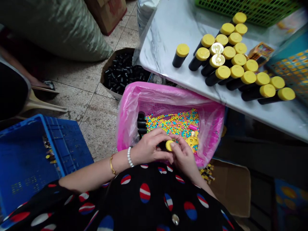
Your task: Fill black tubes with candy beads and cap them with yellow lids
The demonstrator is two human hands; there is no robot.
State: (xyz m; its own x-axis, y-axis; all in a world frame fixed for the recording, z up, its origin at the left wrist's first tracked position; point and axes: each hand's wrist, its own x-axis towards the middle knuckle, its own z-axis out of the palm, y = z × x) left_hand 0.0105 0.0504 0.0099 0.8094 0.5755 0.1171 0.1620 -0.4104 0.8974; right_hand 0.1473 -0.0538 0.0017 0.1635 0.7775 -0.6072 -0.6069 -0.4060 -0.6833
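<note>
Item in hand: one yellow-capped black tube (pixel 169 145), held over a pink plastic liner (pixel 134 109) of multicoloured beads (pixel 173 123); left grip (pixel 146 147) narrow around the dark tube body, right grip (pixel 184 157) narrow on the cap. Finished-looking stock: massed capped black tubes (pixel 240 83) on a white marble-pattern bench (pixel 163 29), two with gold-foil tops (pixel 217 60). Stock apparently remaining: a carton (pixel 107 75) well filled with uncapped black tubes (pixel 121 72), a short stack of black tubes (pixel 141 123) inside the liner, and gold discs (pixel 192 140) among the beads. Writing: none legible; printed box (pixel 261 53) on the bench too blurred to read.
</note>
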